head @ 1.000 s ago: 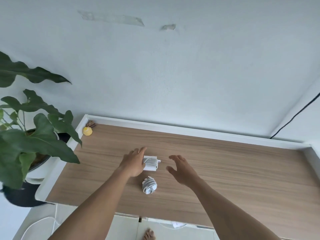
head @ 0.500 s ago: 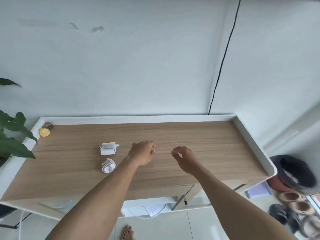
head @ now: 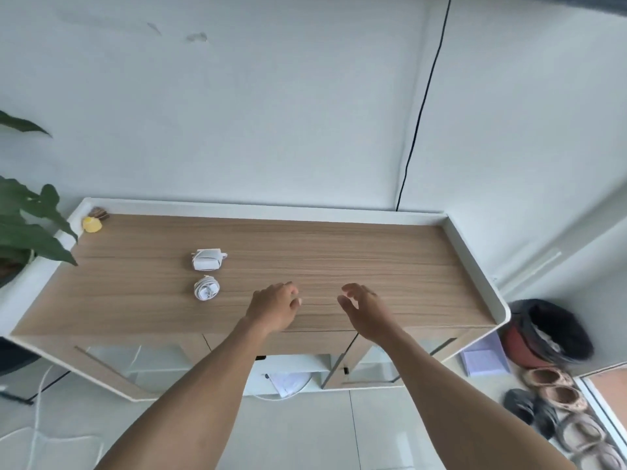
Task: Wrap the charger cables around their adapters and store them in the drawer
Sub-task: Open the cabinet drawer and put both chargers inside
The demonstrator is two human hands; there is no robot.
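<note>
Two white chargers lie on the wooden cabinet top (head: 373,252), left of centre. The farther one is a square adapter (head: 207,259) with its cable wound around it. The nearer one is a round wrapped bundle (head: 207,288). My left hand (head: 275,307) hovers over the front part of the top, to the right of the bundle, fingers loosely curled and holding nothing. My right hand (head: 363,308) hangs beside it with relaxed, slightly bent fingers, also empty. The drawer front (head: 305,342) sits closed under the top's front edge, just below both hands.
A small yellow object (head: 91,224) sits in the back left corner. Plant leaves (head: 30,228) reach in from the left. A black cable (head: 420,106) runs down the wall. Shoes (head: 556,398) and a dark bin (head: 546,334) stand on the floor at right.
My left hand let go of the square adapter and both hands moved right and toward the front edge. The view swung right and down, showing the cabinet front.
</note>
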